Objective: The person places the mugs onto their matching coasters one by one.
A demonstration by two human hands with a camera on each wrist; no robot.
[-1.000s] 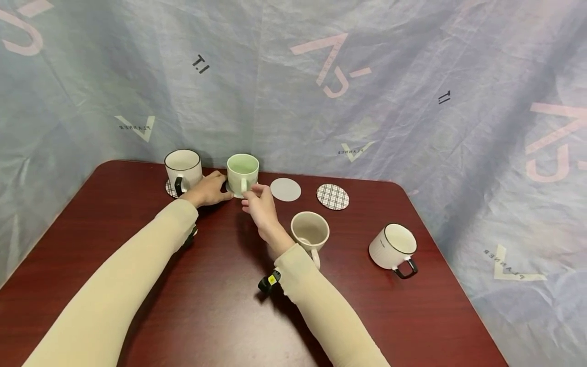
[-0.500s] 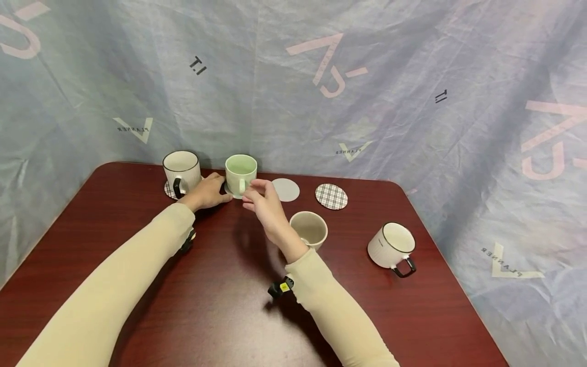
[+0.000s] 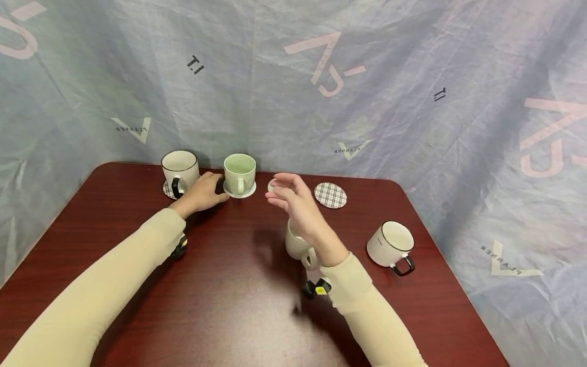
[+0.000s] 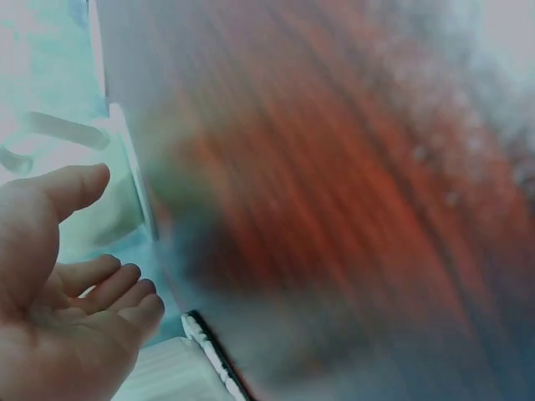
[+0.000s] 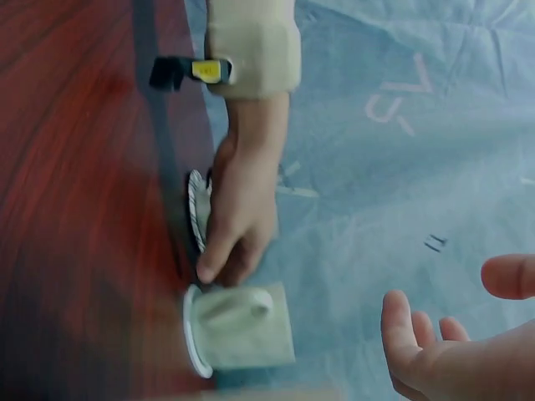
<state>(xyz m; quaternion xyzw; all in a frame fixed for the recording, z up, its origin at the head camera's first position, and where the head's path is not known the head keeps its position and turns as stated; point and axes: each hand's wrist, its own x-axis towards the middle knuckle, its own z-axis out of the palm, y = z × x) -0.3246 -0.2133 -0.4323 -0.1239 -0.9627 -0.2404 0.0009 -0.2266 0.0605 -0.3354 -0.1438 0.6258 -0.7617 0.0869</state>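
The left hand (image 3: 200,194) reaches low over the surface (image 3: 220,285), its thumb apart from the loosely bent fingers and nothing between them; whether its fingertips touch the wood cannot be told. It sits between two mugs: just beside it on one side stands the green mug (image 3: 233,181), upright on a round white coaster (image 3: 250,192) with its handle toward the person, and on the other side a black-rimmed mug (image 3: 184,175), also upright, on a checked coaster (image 3: 167,190). The right hand (image 3: 301,208) is raised in the air, well clear of the green mug, its fingers gently curved, the thumb spread away, and nothing in its hold. Behind its fingers shows part of a pale round coaster (image 3: 270,186), and its wrist hides part of a beige mug (image 3: 295,244), which stands directly on the wood with its handle toward the person. Farther right lies a second checked coaster (image 3: 330,195), with no mug on it, and nearer the right edge stands another black-rimmed mug (image 3: 381,250), its dark handle turned toward the person. Pale sleeves (image 3: 367,306) cover both arms, and a printed grey-blue cloth (image 3: 252,81) hangs behind it all.
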